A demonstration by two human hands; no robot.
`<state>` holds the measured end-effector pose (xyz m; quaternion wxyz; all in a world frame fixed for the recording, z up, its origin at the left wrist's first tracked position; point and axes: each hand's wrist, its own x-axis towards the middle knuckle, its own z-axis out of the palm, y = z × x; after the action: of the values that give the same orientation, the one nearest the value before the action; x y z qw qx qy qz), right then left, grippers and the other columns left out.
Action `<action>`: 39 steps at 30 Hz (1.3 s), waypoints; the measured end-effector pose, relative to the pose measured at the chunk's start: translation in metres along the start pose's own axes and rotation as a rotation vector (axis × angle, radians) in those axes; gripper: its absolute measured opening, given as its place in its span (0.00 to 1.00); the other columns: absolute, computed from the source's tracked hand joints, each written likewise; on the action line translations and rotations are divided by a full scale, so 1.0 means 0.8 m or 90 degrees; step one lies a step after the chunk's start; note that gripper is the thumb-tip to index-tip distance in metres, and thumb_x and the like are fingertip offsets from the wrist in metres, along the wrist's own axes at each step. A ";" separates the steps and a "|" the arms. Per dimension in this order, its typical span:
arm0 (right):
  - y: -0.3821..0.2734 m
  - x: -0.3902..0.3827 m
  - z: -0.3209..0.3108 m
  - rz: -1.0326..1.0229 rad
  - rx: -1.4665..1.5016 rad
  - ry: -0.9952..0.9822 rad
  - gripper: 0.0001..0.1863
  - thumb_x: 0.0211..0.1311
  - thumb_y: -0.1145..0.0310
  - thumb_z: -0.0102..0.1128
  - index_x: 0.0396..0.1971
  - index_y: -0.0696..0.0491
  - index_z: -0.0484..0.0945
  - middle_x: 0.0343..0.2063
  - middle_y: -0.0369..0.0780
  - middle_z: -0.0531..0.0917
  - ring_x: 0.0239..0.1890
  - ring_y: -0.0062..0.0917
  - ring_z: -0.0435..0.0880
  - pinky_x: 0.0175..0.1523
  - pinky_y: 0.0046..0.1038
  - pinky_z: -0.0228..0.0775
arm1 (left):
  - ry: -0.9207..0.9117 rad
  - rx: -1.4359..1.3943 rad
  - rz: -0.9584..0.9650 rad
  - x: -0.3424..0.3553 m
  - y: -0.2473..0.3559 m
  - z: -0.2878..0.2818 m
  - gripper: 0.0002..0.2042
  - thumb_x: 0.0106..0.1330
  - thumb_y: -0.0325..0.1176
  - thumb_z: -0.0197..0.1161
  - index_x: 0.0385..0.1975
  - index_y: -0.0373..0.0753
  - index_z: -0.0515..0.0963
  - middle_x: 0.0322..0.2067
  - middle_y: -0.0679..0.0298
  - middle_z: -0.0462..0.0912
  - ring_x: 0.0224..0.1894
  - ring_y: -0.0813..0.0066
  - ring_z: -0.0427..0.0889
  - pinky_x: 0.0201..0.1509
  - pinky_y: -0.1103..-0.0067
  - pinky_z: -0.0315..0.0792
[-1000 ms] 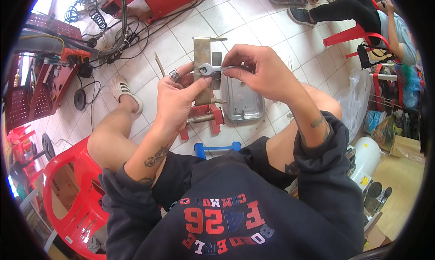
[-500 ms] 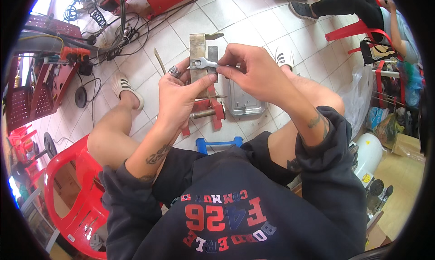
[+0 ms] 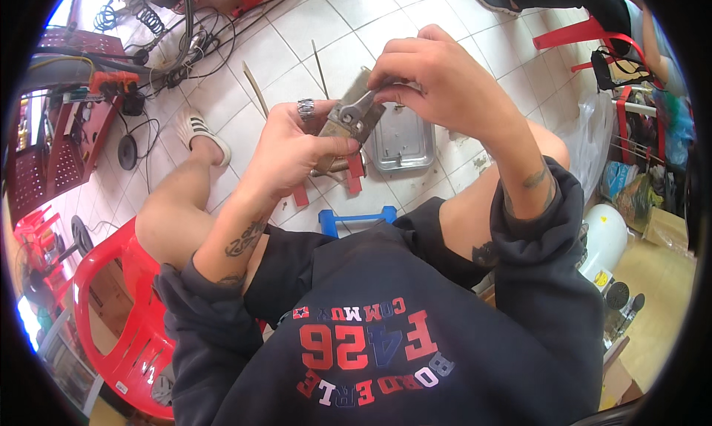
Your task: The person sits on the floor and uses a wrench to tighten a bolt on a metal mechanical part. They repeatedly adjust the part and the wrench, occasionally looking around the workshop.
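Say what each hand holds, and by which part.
Left hand: metal bracket, toward its near end, thumb on the face. Right hand: wrench, pinched by the shaft, its open head at the bracket.

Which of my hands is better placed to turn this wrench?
Probably your right hand: its fingers pinch the wrench, while your left hand is occupied gripping the metal bracket.

The left hand is closed in a grip, thumb pointing right; the right hand, higher up, pinches between thumb and bent fingers. Both forearms (each tattooed) angle inward.
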<state>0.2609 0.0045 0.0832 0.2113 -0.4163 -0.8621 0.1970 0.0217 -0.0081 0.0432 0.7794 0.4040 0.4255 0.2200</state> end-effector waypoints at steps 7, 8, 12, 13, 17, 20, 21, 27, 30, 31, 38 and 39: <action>0.001 -0.010 -0.007 -0.043 0.003 -0.085 0.08 0.50 0.71 0.73 0.32 0.48 0.83 0.29 0.32 0.81 0.33 0.26 0.77 0.49 0.32 0.60 | -0.071 0.119 -0.031 -0.006 0.006 0.002 0.21 0.51 0.22 0.72 0.48 0.27 0.82 0.33 0.59 0.87 0.28 0.80 0.83 0.31 0.81 0.75; 0.000 -0.007 -0.011 -0.047 0.031 -0.041 0.08 0.51 0.70 0.73 0.32 0.48 0.83 0.27 0.32 0.80 0.31 0.26 0.77 0.46 0.31 0.61 | -0.064 0.105 -0.021 -0.005 0.005 0.001 0.21 0.51 0.22 0.72 0.47 0.27 0.82 0.33 0.59 0.87 0.29 0.79 0.83 0.31 0.81 0.75; -0.021 0.001 -0.008 0.177 0.140 0.046 0.11 0.55 0.61 0.72 0.32 0.52 0.82 0.21 0.38 0.82 0.24 0.36 0.80 0.32 0.34 0.68 | -0.010 0.069 0.058 0.001 -0.004 0.001 0.18 0.53 0.21 0.71 0.46 0.28 0.82 0.33 0.59 0.87 0.31 0.78 0.84 0.33 0.81 0.76; -0.032 0.001 0.002 0.299 0.166 0.046 0.14 0.56 0.58 0.71 0.32 0.53 0.83 0.20 0.41 0.83 0.22 0.40 0.81 0.29 0.35 0.71 | 0.014 0.079 0.054 0.003 -0.004 0.003 0.17 0.54 0.21 0.70 0.45 0.28 0.82 0.33 0.59 0.87 0.31 0.78 0.84 0.33 0.81 0.77; -0.047 0.004 0.051 0.205 0.005 0.056 0.20 0.64 0.50 0.63 0.28 0.54 0.76 0.20 0.46 0.82 0.24 0.45 0.83 0.30 0.42 0.73 | 0.109 0.178 0.090 -0.003 0.008 0.010 0.13 0.56 0.20 0.66 0.43 0.27 0.80 0.30 0.58 0.85 0.28 0.75 0.85 0.30 0.78 0.79; -0.060 0.012 0.068 0.216 -0.053 0.014 0.14 0.66 0.57 0.60 0.33 0.54 0.73 0.22 0.47 0.82 0.25 0.47 0.83 0.31 0.46 0.72 | 0.118 0.087 0.049 -0.015 0.016 0.008 0.10 0.54 0.25 0.63 0.36 0.35 0.82 0.27 0.66 0.85 0.30 0.84 0.81 0.32 0.81 0.76; -0.066 0.014 0.068 0.237 -0.058 -0.007 0.12 0.66 0.59 0.59 0.35 0.53 0.73 0.23 0.47 0.82 0.26 0.47 0.83 0.31 0.47 0.72 | 0.135 0.083 0.047 -0.017 0.015 0.007 0.09 0.54 0.25 0.63 0.36 0.36 0.82 0.27 0.67 0.84 0.29 0.84 0.81 0.31 0.81 0.76; -0.076 0.023 0.070 0.248 -0.050 0.017 0.07 0.68 0.66 0.56 0.36 0.54 0.72 0.23 0.48 0.82 0.28 0.47 0.83 0.32 0.48 0.72 | 0.139 0.088 0.086 -0.010 0.009 0.003 0.12 0.57 0.21 0.65 0.43 0.31 0.80 0.29 0.65 0.85 0.29 0.87 0.80 0.30 0.84 0.75; -0.076 0.018 0.081 0.230 -0.071 0.019 0.07 0.68 0.66 0.56 0.37 0.54 0.72 0.24 0.48 0.83 0.29 0.47 0.83 0.33 0.47 0.71 | 0.175 0.153 0.159 -0.015 0.002 -0.003 0.13 0.57 0.20 0.65 0.43 0.30 0.80 0.29 0.66 0.84 0.28 0.87 0.79 0.29 0.84 0.73; -0.076 0.016 0.082 0.226 -0.084 0.016 0.07 0.68 0.67 0.56 0.37 0.54 0.72 0.25 0.48 0.83 0.29 0.47 0.83 0.33 0.47 0.71 | 0.182 0.149 0.182 -0.014 -0.001 -0.003 0.13 0.57 0.20 0.65 0.43 0.30 0.80 0.29 0.66 0.84 0.28 0.88 0.79 0.29 0.84 0.73; -0.079 0.021 0.067 0.286 0.090 0.036 0.09 0.70 0.66 0.55 0.42 0.57 0.73 0.30 0.51 0.84 0.33 0.51 0.84 0.36 0.47 0.72 | 0.223 0.134 0.216 -0.018 0.006 0.004 0.15 0.57 0.23 0.66 0.45 0.29 0.81 0.25 0.69 0.83 0.26 0.86 0.78 0.29 0.82 0.72; -0.079 0.022 0.069 0.299 0.100 0.038 0.09 0.70 0.66 0.55 0.42 0.57 0.72 0.30 0.52 0.84 0.34 0.51 0.83 0.37 0.48 0.71 | 0.229 0.159 0.220 -0.021 0.008 0.006 0.15 0.57 0.24 0.66 0.45 0.30 0.81 0.24 0.68 0.82 0.25 0.86 0.77 0.29 0.81 0.72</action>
<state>0.1820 -0.0266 0.0731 0.2170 -0.5931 -0.7172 0.2946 0.0169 -0.0182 0.0579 0.5862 0.5180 0.5059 0.3634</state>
